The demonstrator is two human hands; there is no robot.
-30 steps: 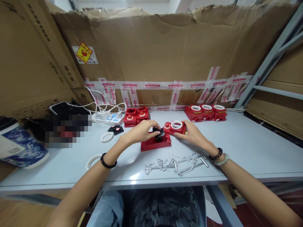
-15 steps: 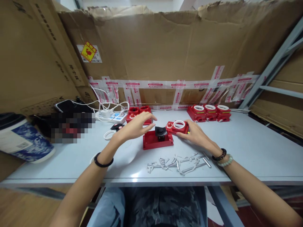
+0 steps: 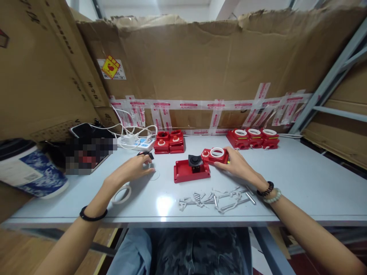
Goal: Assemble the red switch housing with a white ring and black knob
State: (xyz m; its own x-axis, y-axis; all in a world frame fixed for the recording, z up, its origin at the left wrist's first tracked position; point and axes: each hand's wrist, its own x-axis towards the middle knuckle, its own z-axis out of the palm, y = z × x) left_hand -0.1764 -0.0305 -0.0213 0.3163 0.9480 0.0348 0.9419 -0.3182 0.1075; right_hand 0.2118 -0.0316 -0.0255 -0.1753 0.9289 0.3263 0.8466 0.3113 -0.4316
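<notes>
Many screws (image 3: 197, 196) lie btwn red base (image 3: 187, 178) & tbl edge (image 3: 229, 220).

The cover (image 3: 210, 156) in my right hand (image 3: 236, 162) is glossy plastic, the screws (image 3: 197, 197) shiny metal, the tabletop (image 3: 289, 179) smooth and reflective, the cardboard (image 3: 183, 61) matt and rough-edged.

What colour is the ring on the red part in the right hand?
The ring is white; the head view shows it best.

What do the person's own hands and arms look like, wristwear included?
Both hands are ungloved and the visible forearms sleeveless. The left hand has a plain black band at its wrist; the right, a dark, knobbly band beside a pale green beaded bracelet.
</notes>
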